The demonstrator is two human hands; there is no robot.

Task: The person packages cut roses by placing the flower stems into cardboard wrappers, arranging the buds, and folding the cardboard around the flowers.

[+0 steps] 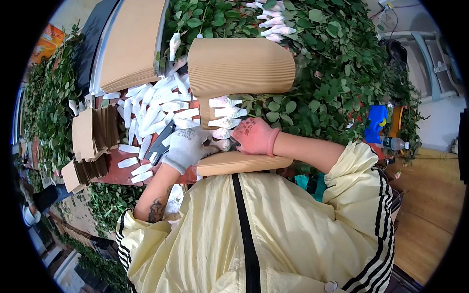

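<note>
Several rose buds in white foam net sleeves [230, 112] lie in a column on a corrugated cardboard sheet [207, 108], their leafy stems pointing right. My left hand [188, 147], in a greyish-white glove, has its fingers closed at the sleeved end of the nearest rose [223, 145]. From the right, my right hand [255, 136] in a pink glove curls around that rose's stem side; its fingertips are partly hidden. A black and grey stapler [160, 144] rests against the outer side of my left hand. The cardboard's upper part [242, 66] bulges beyond the buds, and a folded edge [239, 163] lies near my body.
Loose white foam sleeves [151, 110] are heaped on the red table [115, 171] at left. Cardboard stacks [132, 44] and smaller brown pieces [93, 134] stand farther left. Leafy rose stems [337, 73] cover the right side, beside a blue object [375, 124] and a plastic bottle [394, 143].
</note>
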